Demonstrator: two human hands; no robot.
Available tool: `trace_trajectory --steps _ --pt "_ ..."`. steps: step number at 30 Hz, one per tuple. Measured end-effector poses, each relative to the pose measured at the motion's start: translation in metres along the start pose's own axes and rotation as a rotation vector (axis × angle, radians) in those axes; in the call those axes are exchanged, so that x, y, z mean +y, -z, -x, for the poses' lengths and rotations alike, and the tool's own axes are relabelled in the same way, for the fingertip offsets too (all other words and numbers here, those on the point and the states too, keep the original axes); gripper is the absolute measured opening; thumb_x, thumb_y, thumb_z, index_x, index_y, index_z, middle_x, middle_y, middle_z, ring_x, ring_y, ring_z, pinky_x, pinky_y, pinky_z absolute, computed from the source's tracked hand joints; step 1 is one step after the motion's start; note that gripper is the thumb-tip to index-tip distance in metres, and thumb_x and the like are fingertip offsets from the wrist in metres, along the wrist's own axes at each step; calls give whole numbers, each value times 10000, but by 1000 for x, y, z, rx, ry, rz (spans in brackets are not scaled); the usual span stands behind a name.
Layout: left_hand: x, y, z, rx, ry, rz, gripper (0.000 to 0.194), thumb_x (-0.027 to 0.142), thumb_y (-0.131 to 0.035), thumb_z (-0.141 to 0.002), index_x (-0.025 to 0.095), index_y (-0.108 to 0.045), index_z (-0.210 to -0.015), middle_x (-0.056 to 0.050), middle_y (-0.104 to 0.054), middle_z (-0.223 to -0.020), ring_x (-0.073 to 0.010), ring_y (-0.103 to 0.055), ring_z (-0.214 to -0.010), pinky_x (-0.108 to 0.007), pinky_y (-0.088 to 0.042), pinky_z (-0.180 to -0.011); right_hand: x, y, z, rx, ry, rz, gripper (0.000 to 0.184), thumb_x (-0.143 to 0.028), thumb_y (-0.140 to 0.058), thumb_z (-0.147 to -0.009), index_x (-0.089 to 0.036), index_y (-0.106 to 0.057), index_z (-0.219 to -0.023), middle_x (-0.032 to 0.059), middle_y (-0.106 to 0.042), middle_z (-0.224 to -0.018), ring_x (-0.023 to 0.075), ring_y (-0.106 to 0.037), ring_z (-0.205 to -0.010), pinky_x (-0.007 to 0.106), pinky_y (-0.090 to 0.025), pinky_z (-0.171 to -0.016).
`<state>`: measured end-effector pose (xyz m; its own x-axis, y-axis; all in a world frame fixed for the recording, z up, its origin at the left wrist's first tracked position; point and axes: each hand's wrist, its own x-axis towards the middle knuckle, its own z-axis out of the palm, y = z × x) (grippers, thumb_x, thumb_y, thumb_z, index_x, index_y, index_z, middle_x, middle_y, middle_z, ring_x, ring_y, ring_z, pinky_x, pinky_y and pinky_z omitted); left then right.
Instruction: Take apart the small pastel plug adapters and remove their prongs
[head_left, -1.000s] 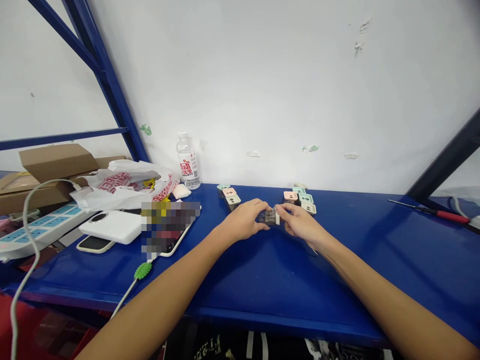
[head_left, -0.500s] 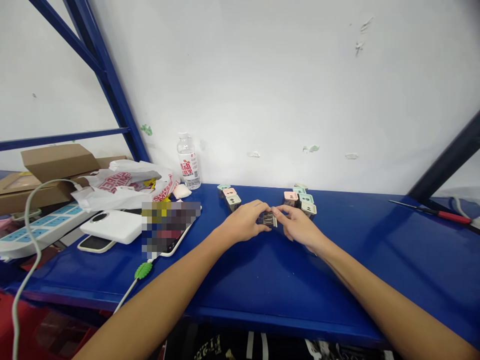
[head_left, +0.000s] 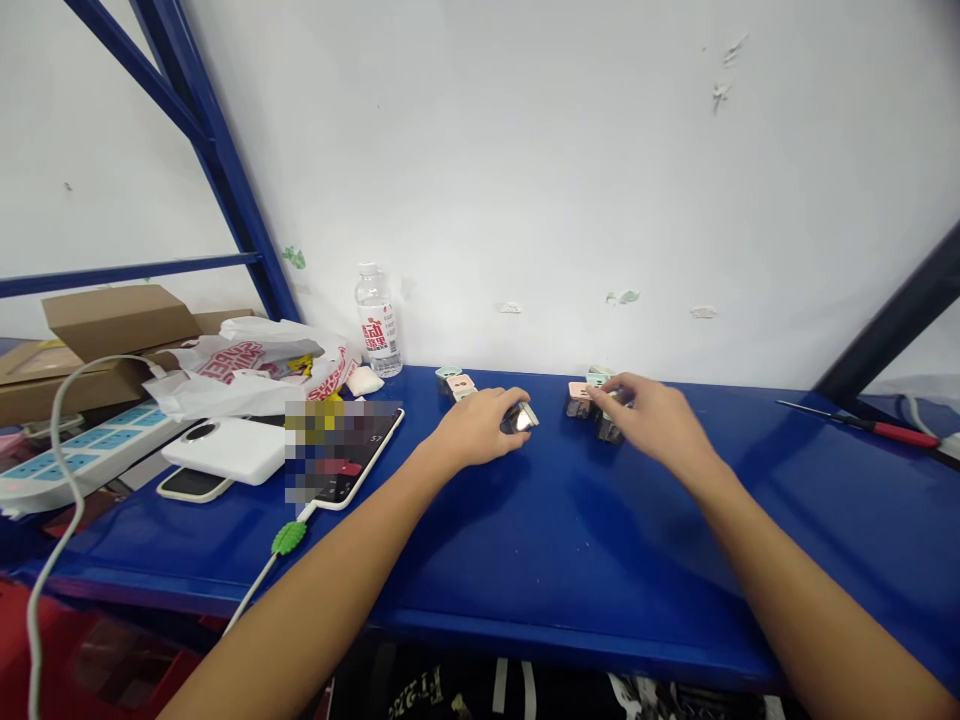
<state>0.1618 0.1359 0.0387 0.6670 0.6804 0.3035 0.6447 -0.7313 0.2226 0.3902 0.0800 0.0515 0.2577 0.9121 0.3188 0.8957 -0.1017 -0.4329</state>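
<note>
1. My left hand curls around a glossy, dark block, its pale end facing right.
2. My right hand, fingers half spread, arches over boxy blocks; whether it grips one, I can't tell.
3. The pink-topped block, smooth-capped, sits just left, nearer this hand.

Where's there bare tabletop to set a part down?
Bare blue table shows from the left hand and right hand to the front edge, and from the right arm across to the screwdriver. A narrow gap separates the left hand's small piece from the pink-topped block. Crowded at left: plastic bag, white device, phone.
</note>
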Motion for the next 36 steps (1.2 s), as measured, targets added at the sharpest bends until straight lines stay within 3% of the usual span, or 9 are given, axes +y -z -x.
trace_trajectory --steps 2,8,15,20,23,27,30,34,36 --pt "-5 2 -2 20 32 -46 425 384 -624 -784 203 -548 -1160 -68 -654 -988 -254 -589 -944 -386 -439 -878 13 8 -7 13 -57 133 480 -648 -462 -814 -218 -632 -942 90 -697 -901 271 -629 -761 323 -385 -580" --pt "-24 1 -7 17 138 -80 447 421 -674 -762 205 -536 -1128 -71 -662 -1023 -258 -563 -1005 -429 -365 -972 37 3 -17 -175 -143 228 732 -828 -447 -680 -199 -540 -1043 138 -672 -941 316 -635 -818 339 -418 -579" --pt "-48 -7 -11 25 150 0 460 454 -676 -763 195 -528 -1113 -69 -646 -1097 -263 -515 -1097 -405 -356 -982 29 -3 -14 -240 -109 267 606 -753 -506 -710 -212 -543 -981 114 -665 -883 298 -631 -797 322 -397 -559" --pt "-58 -9 -13 41 152 -64 442 406 -704 -745 168 -559 -1088 -91 -615 -1121 -275 -500 -1125 -428 -354 -1003 23 -4 -11 -338 30 46 524 -667 -657 -651 -222 -541 -903 62 -681 -841 237 -617 -709 290 -383 -545" --pt "-56 -7 -13 38 157 -89 436 348 -734 -720 167 -568 -1080 -94 -600 -1171 -279 -480 -1195 -504 -241 -1094 11 -8 -3 -411 124 -113 482 -640 -681 -652 -224 -551 -856 38 -685 -775 202 -592 -633 276 -362 -524" --pt "-36 1 -7 96 40 -62 582 371 -785 -649 186 -556 -1151 -120 -481 -1361 -313 -282 -1374 -543 -105 -1146 -8 -16 11 -449 211 -283 418 -585 -684 -694 -220 -540 -839 17 -686 -745 173 -578 -615 258 -358 -528" --pt "-16 9 -1 4 -124 151 664 427 -778 -645 223 -537 -1228 -112 -429 -1421 -277 -316 -1363 -446 -274 -1112 -18 -21 19 -471 229 -320 442 -582 -693 -688 -216 -544 -885 -3 -662 -709 142 -519 -550 243 -311 -486" --pt "-3 11 4 -241 -26 300 870 470 -788 -596 191 -441 -1344 -123 -588 -1256 -273 -555 -1143 -374 -426 -957 -23 -24 24 -559 266 -400 438 -579 -664 -722 -223 -522 -934 -36 -624 -678 110 -435 -502 229 -261 -457" --pt "-4 9 3 -319 0 284 764 489 -781 -590 173 -541 -1243 -107 -643 -1155 -267 -601 -1041 -345 -450 -885 -23 -23 25 -592 284 -429 412 -554 -647 -754 -224 -510 -959 -40 -627 -684 101 -407 -499 224 -252 -458"
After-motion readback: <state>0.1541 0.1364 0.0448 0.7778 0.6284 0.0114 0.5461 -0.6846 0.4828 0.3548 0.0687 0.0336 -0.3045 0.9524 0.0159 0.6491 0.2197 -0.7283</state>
